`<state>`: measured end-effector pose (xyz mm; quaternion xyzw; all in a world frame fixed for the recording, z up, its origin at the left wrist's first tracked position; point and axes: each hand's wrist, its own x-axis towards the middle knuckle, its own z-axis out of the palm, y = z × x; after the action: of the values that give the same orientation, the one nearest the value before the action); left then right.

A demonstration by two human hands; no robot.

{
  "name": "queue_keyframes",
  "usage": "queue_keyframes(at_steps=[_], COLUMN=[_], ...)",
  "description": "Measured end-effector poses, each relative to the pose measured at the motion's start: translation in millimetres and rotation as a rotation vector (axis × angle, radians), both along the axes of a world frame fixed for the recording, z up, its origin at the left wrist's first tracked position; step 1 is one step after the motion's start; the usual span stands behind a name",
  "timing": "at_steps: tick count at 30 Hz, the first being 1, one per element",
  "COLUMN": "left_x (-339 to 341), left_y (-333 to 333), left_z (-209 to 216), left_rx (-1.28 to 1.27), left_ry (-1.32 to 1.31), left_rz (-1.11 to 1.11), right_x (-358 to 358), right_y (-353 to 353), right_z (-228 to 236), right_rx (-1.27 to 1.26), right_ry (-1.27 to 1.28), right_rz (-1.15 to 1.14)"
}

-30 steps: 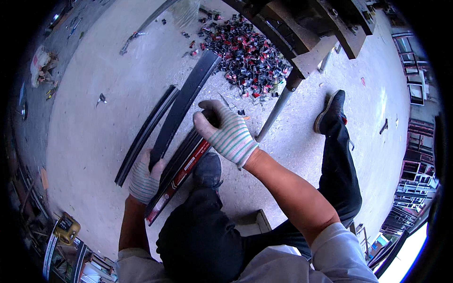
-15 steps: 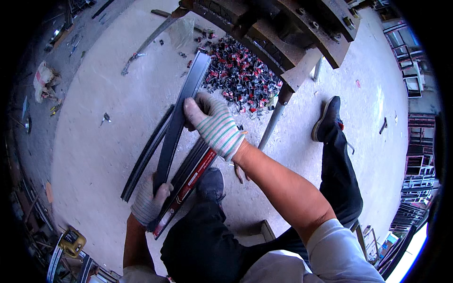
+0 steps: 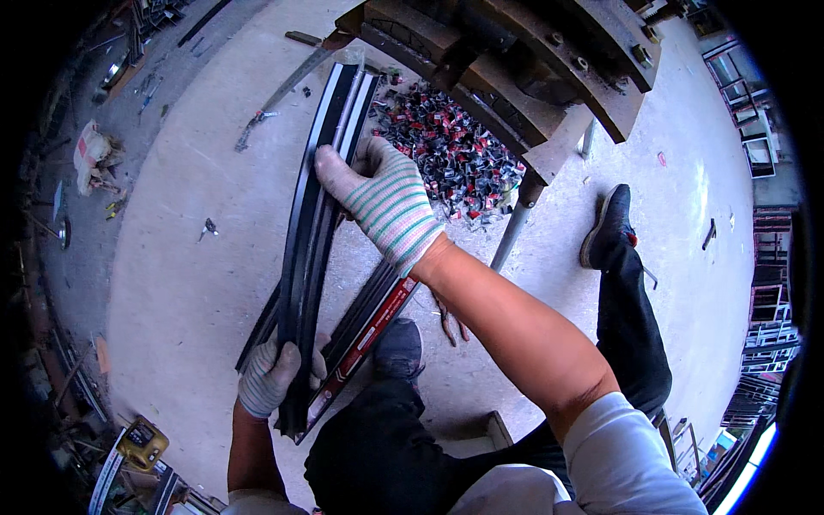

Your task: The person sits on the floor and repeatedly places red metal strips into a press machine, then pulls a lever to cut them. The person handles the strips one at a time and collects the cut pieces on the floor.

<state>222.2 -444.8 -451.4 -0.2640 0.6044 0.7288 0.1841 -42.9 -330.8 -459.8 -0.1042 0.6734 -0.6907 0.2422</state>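
In the head view, the left hand (image 3: 268, 378), in a pale knit glove, was closed around the lower part of a long black grooved profile (image 3: 302, 266) with pale stripes along its edges. The right hand (image 3: 386, 202), in a white glove with green stripes, gripped it farther up, thumb across the front and fingers behind. The profile stood at a slant between the 2 hands, its upper end just below the left end of a heavy brown steel machine (image 3: 502, 81); the gap in depth could not be judged.

To its right, a black strip with a red printed label (image 3: 369, 330) ran slantwise near the left shoe (image 3: 399, 348). Another narrow black strip (image 3: 257, 330) showed behind its left edge. A heap of black and red scraps (image 3: 451, 154) bordered the upper right, beside a grey metal leg (image 3: 513, 227). Leftward, the pale concrete floor (image 3: 180, 300) stretched wide, with 1 small dark scrap (image 3: 209, 227) on it.
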Motion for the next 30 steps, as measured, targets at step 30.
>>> queue_keyframes(at_steps=[30], left_x=[-41], left_y=[7], left_z=[16], left_rx=[-0.950], left_ry=[-0.005], left_rz=[-0.134], right_x=[-48], right_y=[-39], right_z=[-2], right_rx=[0.207], right_ry=[0.101], right_rz=[0.021])
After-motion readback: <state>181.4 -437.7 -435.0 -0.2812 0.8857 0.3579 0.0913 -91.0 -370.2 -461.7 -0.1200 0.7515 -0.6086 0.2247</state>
